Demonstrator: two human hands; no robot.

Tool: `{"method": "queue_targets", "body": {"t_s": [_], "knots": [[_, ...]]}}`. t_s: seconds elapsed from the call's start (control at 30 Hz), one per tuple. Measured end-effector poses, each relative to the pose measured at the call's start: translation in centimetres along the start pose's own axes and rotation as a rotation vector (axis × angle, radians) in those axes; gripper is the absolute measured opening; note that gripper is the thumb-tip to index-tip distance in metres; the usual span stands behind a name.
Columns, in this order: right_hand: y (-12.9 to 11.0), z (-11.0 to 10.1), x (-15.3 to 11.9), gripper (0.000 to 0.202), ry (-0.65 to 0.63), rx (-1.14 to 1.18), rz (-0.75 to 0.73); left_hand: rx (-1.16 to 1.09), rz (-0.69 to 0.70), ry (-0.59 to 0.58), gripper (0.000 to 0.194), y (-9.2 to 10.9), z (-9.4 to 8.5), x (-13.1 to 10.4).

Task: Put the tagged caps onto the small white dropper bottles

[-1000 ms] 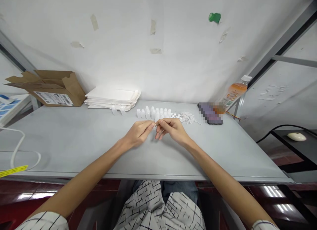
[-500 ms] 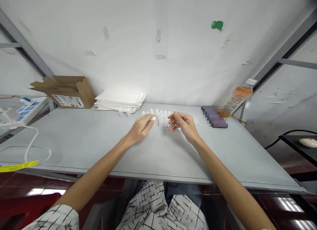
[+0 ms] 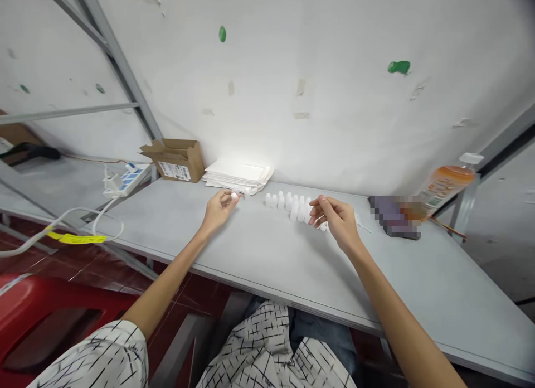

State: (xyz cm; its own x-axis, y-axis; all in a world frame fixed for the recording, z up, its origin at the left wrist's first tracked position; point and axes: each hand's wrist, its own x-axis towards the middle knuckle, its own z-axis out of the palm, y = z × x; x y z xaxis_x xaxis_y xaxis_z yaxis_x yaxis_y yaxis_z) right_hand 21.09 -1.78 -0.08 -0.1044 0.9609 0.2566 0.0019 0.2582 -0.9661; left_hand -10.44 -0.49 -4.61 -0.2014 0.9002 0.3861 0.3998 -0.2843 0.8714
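Observation:
My left hand [image 3: 219, 211] is closed on a small white bottle [image 3: 234, 196], just in front of the paper stack and left of the other bottles. Several small white bottles [image 3: 289, 202] stand grouped on the grey table [image 3: 267, 254]. My right hand [image 3: 336, 218] is beside the right end of that group, its fingers curled but apart, with nothing visible between them. It hides part of the group. Small white pieces [image 3: 363, 223] lie just beyond it to the right.
White sheets [image 3: 238, 174] and an open cardboard box [image 3: 178, 160] sit at the back left. A phone [image 3: 390, 216] and an orange drink bottle [image 3: 447, 184] are at the right. A white cable [image 3: 98, 221] hangs by the left edge, above a red stool [image 3: 37, 304].
The view has turned left. My left hand has moved left with the small bottle, away from the group, towards the papers. My right hand remains near the group's right end.

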Motion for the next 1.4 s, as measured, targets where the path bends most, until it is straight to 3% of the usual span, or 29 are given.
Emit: {"method": "queue_targets", "body": {"t_s": [0.13, 0.27, 0.5, 0.73, 0.9, 1.07, 1.23, 1.3, 1.4], "knots": [[0.0, 0.1, -0.1, 0.047, 0.003, -0.022, -0.020, 0.046, -0.061, 0.137, 0.044, -2.5, -1.5, 1.5], [0.0, 0.3, -0.2, 0.047, -0.008, -0.048, -0.027, 0.102, -0.084, 0.203, 0.038, -3.9, -1.8, 2.7], [-0.3, 0.3, -0.6, 0.051, -0.025, -0.073, -0.018, 0.190, -0.082, 0.156, 0.038, -5.4, -1.2, 3.6], [0.2, 0.4, -0.4, 0.055, -0.054, -0.084, 0.001, 0.247, -0.068, 0.092, 0.035, -5.2, -0.8, 3.5], [0.1, 0.4, -0.4, 0.050, -0.065, -0.087, 0.014, 0.230, -0.102, 0.093, 0.060, -5.1, -1.3, 3.5], [-0.1, 0.1, -0.3, 0.053, -0.046, -0.084, 0.001, 0.281, -0.120, 0.189, 0.079, -3.2, -2.3, 2.3], [0.2, -0.6, 0.3, 0.050, 0.032, -0.109, -0.042, 0.523, 0.172, 0.409, 0.063, 1.2, -0.2, -0.8], [0.5, -1.0, 0.5, 0.050, 0.076, -0.133, -0.070, 0.497, 0.274, 0.343, 0.049, 2.7, 1.6, -1.8], [1.0, -1.7, 1.0, 0.050, 0.143, -0.185, -0.100, 0.426, 0.423, 0.113, 0.031, 4.5, 4.9, -2.2]]}}
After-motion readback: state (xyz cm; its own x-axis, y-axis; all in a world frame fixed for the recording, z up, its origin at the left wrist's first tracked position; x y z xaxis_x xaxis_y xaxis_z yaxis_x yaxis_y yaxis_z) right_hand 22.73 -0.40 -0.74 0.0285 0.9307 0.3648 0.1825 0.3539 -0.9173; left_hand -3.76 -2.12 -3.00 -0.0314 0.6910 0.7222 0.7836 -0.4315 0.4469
